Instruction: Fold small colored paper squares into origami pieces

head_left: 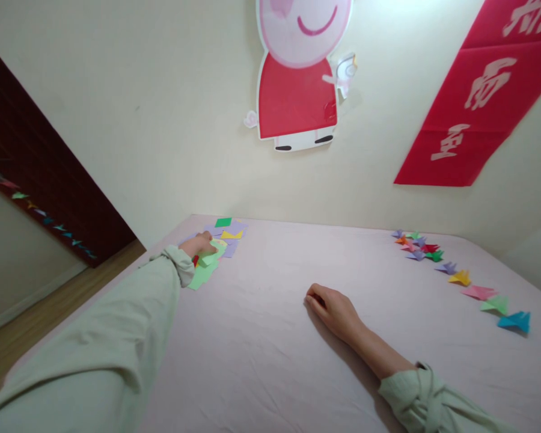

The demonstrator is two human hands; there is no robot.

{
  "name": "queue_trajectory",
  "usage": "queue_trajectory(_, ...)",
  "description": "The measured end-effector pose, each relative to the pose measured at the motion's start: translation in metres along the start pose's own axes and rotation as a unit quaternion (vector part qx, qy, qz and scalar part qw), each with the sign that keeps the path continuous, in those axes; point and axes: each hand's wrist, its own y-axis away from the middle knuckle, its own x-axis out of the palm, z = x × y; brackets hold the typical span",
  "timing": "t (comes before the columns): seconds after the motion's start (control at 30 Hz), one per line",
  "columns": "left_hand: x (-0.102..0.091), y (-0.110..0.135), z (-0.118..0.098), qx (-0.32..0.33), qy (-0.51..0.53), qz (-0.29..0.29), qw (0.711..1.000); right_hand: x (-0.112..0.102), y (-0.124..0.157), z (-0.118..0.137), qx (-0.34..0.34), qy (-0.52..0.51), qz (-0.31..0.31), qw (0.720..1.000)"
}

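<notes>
At the far left of the pink-covered table, my left hand reaches over a spread of loose coloured paper. Its thumb and fingers look apart, touching or just above the light green sheets. Purple sheets, a yellow piece and a dark green square lie just beyond it. A bit of red shows below the wrist. My right hand rests on the cloth near the middle, its fingers curled into a loose fist with nothing visible in them.
Along the table's right side runs a line of folded paper figures in several colours, with a blue one nearest. A cartoon pig cutout and a red banner hang on the wall behind. A dark door stands at the left.
</notes>
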Motion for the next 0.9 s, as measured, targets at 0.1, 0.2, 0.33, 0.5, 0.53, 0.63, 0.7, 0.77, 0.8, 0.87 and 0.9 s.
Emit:
queue_trajectory(0.1,-0.004,0.009,-0.009,-0.007,0.057,-0.021,0.998,0.0,0.0,0.0,0.0,-0.001,-0.001,1.0)
queue_trajectory(0.2,-0.011,0.018,-0.029,0.016,0.133,-0.041,0.99,0.0,0.0,0.0,-0.001,-0.007,-0.005,1.0)
queue_trajectory(0.33,-0.006,0.038,-0.076,0.05,0.272,-0.052,0.96,0.0,0.0,-0.001,-0.003,-0.039,-0.018,0.999)
queue_trajectory(0.5,0.039,0.09,-0.144,0.074,0.442,0.026,0.894,0.005,0.0,-0.008,-0.038,-0.14,-0.097,0.985)
queue_trajectory(0.53,0.05,0.101,-0.154,0.074,0.467,0.044,0.88,0.005,0.0,-0.008,-0.052,-0.153,-0.106,0.981)
queue_trajectory(0.63,0.081,0.133,-0.175,0.068,0.523,0.089,0.845,0.005,0.0,-0.009,-0.092,-0.168,-0.099,0.976)
queue_trajectory(0.7,0.096,0.147,-0.183,0.065,0.553,0.111,0.823,0.004,-0.001,-0.008,-0.101,-0.18,-0.086,0.975)
queue_trajectory(0.77,0.105,0.156,-0.188,0.052,0.629,0.146,0.762,0.004,-0.002,-0.009,-0.09,-0.203,-0.084,0.971)
queue_trajectory(0.8,0.108,0.159,-0.189,0.052,0.648,0.161,0.743,0.003,-0.003,-0.01,-0.079,-0.218,-0.087,0.969)
queue_trajectory(0.87,0.11,0.163,-0.19,0.061,0.671,0.189,0.715,0.002,-0.006,-0.011,-0.053,-0.25,-0.09,0.962)
queue_trajectory(0.9,0.11,0.164,-0.19,0.069,0.677,0.201,0.705,0.002,-0.007,-0.012,-0.039,-0.269,-0.09,0.958)
